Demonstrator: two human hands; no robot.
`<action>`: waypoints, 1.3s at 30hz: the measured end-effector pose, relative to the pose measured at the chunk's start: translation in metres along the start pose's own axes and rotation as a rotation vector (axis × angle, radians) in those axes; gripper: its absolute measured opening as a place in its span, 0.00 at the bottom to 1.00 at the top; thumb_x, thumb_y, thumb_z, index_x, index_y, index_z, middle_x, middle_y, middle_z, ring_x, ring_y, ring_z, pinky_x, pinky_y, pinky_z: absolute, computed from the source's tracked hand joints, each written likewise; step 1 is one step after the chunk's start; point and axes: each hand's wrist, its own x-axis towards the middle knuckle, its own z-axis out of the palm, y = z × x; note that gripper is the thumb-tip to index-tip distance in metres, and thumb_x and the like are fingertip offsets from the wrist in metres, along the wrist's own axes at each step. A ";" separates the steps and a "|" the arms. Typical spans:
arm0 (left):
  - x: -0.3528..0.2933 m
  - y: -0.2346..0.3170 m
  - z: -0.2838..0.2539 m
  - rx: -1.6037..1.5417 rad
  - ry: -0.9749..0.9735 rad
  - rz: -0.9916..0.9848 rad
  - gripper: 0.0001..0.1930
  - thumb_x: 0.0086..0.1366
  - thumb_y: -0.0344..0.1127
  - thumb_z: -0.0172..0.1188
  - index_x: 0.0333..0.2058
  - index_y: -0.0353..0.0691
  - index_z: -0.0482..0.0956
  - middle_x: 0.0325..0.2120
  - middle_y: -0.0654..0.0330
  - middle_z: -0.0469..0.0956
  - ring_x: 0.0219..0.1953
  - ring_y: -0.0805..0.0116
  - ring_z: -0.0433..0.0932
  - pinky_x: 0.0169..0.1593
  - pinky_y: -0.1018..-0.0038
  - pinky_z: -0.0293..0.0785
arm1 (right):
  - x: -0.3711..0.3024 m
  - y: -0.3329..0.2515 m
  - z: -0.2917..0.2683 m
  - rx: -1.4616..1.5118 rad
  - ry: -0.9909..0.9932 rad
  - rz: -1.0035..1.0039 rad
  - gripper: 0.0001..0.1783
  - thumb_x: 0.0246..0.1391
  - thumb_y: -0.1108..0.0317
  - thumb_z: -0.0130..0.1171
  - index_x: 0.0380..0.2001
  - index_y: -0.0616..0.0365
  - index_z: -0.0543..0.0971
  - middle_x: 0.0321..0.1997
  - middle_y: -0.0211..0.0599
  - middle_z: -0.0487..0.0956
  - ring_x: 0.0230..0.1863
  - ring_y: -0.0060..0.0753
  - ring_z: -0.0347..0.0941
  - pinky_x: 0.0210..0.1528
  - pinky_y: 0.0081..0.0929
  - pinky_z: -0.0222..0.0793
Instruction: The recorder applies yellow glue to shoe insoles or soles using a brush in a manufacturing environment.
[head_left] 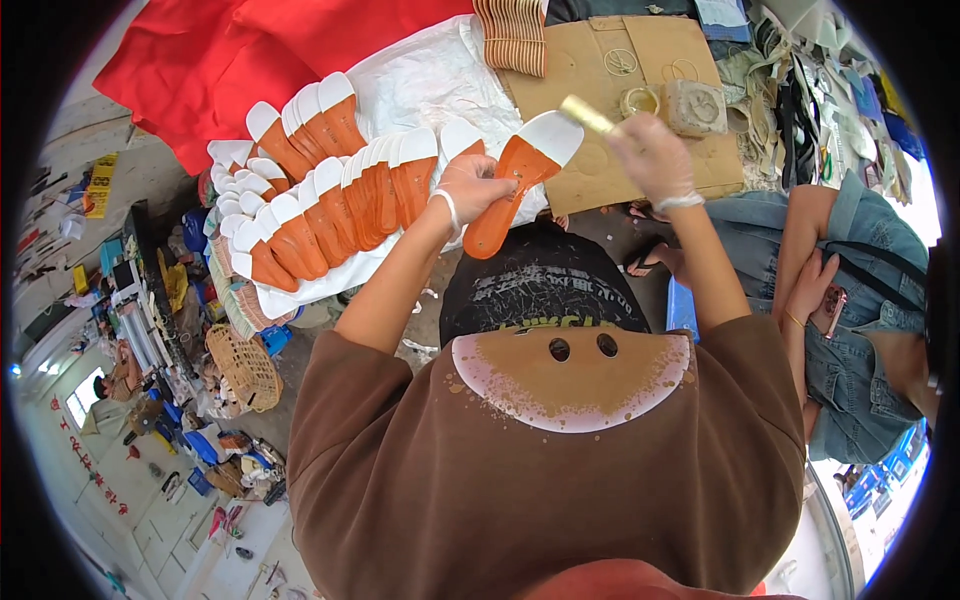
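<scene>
My left hand, in a thin pale glove, pinches the middle of an orange-brown insole with a white toe end. The insole is held tilted, its white end up and to the right. In my gloved right hand is a short yellowish brush, slightly blurred. Its tip is close to the white toe end; whether they touch I cannot tell. Left of my hands, rows of overlapping insoles of the same kind lie on a white sheet, white ends pointing away from me.
Cardboard bears a whitish block-shaped container and a yellowish ring-shaped item. A stack of striped pieces lies at the back. Red cloth covers the far left. A person in denim sits close on the right. A wicker basket stands lower left.
</scene>
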 end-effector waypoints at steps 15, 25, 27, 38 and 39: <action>0.008 -0.004 -0.034 1.505 0.604 1.134 0.03 0.49 0.30 0.57 0.23 0.44 0.72 0.19 0.63 0.68 0.24 0.66 0.72 0.39 0.68 0.70 | -0.007 -0.082 0.024 0.210 -0.161 0.045 0.15 0.56 0.57 0.60 0.27 0.59 0.77 0.23 0.38 0.73 0.25 0.35 0.69 0.29 0.32 0.64; -0.023 -0.006 -0.065 1.233 0.629 1.286 0.11 0.46 0.26 0.58 0.33 0.38 0.78 0.24 0.60 0.74 0.28 0.63 0.74 0.40 0.66 0.70 | -0.023 -0.036 0.006 0.563 -0.329 0.246 0.13 0.55 0.59 0.64 0.27 0.57 0.78 0.19 0.22 0.69 0.23 0.16 0.62 0.25 0.21 0.58; -0.038 0.004 -0.063 1.201 0.612 1.293 0.15 0.45 0.24 0.59 0.36 0.37 0.79 0.26 0.60 0.76 0.28 0.63 0.75 0.40 0.66 0.71 | -0.020 -0.044 -0.019 0.706 -0.453 0.292 0.14 0.55 0.58 0.64 0.26 0.57 0.77 0.21 0.21 0.69 0.24 0.16 0.63 0.26 0.20 0.59; -0.059 0.039 -0.067 0.885 0.636 1.429 0.19 0.41 0.19 0.63 0.36 0.37 0.78 0.26 0.60 0.76 0.29 0.61 0.76 0.42 0.62 0.72 | 0.011 -0.059 -0.071 1.027 -0.686 0.256 0.14 0.54 0.60 0.63 0.25 0.59 0.75 0.28 0.26 0.70 0.28 0.16 0.66 0.28 0.17 0.62; -0.061 0.040 -0.067 0.900 0.652 1.420 0.18 0.41 0.20 0.63 0.35 0.38 0.78 0.27 0.60 0.76 0.29 0.62 0.77 0.43 0.62 0.73 | 0.013 -0.058 -0.072 1.032 -0.684 0.259 0.14 0.54 0.60 0.63 0.25 0.59 0.75 0.28 0.26 0.70 0.28 0.16 0.66 0.28 0.17 0.62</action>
